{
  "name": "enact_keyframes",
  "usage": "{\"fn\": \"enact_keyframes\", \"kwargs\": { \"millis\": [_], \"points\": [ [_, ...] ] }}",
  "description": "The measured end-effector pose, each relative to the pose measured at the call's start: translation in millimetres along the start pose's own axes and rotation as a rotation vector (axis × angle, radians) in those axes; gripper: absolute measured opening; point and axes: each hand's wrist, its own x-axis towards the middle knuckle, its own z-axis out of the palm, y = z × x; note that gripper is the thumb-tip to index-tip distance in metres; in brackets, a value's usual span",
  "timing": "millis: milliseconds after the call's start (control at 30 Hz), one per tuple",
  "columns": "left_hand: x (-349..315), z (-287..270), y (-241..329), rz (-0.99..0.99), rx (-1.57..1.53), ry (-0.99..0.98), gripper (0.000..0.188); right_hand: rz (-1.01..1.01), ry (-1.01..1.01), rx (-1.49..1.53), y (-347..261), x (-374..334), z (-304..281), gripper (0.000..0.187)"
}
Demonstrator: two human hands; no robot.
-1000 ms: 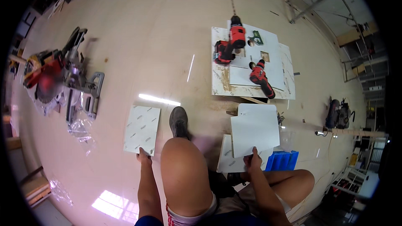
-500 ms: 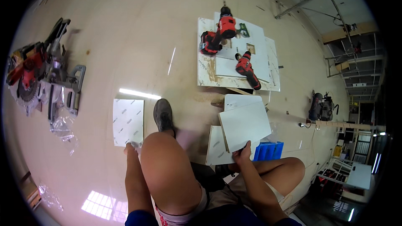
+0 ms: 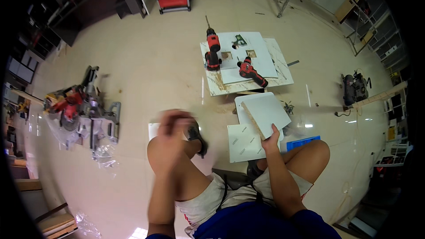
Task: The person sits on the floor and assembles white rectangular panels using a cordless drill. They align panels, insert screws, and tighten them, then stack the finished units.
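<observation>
My right hand (image 3: pixel 271 139) grips the lower corner of a white board (image 3: pixel 268 110) with a raw particle-board edge, tilted above other panels. Beneath it lie a white panel with rounded corners (image 3: pixel 241 103) and a printed white panel (image 3: pixel 242 145). My left hand (image 3: pixel 174 126), smeared by motion, is raised above my left knee, and its fingers are too blurred to read. Behind that knee, part of another white panel (image 3: pixel 153 129) shows on the floor. Farther ahead, a large red drill (image 3: pixel 213 44) and a smaller red drill (image 3: pixel 251 71) rest on stacked white boards (image 3: pixel 279 62).
A miter saw (image 3: pixel 79 113) stands on the floor at left, with clear plastic wrap (image 3: pixel 105 154) beside it. Near my right knee is a blue crate (image 3: pixel 303 142). A compressor-like machine (image 3: pixel 354 87) sits at far right, and a red-sided table (image 3: pixel 174 1) at the back.
My left hand has risen from the printed panel at left to above my knee. My right hand still holds the white board, now tilted differently. The view has swung up and left.
</observation>
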Motion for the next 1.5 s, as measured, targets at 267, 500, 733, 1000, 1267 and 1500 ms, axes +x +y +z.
{"fn": "enact_keyframes", "kwargs": {
  "millis": [267,500,733,1000,1267,1500],
  "points": [
    [-21,75,-357,-0.398,0.840,-0.138,0.071,-0.090,0.035,0.105,6,-9,3,0.041],
    [-63,74,-388,-0.683,0.474,-0.339,0.055,-0.128,0.146,0.185,-13,-24,-12,0.039],
    [-49,62,-286,-0.037,0.369,-0.149,0.022,-0.132,0.128,0.285,-20,-27,-2,0.039],
    [-49,55,-120,0.078,0.718,-0.016,0.019,-0.128,0.158,0.309,-17,-34,15,0.037],
    [4,75,-242,0.096,1.070,-0.051,0.031,0.054,0.000,0.269,33,-31,16,0.033],
    [-6,111,-297,0.031,1.133,-0.107,0.034,0.081,0.024,0.124,58,-13,-8,0.034]
  ]
}}
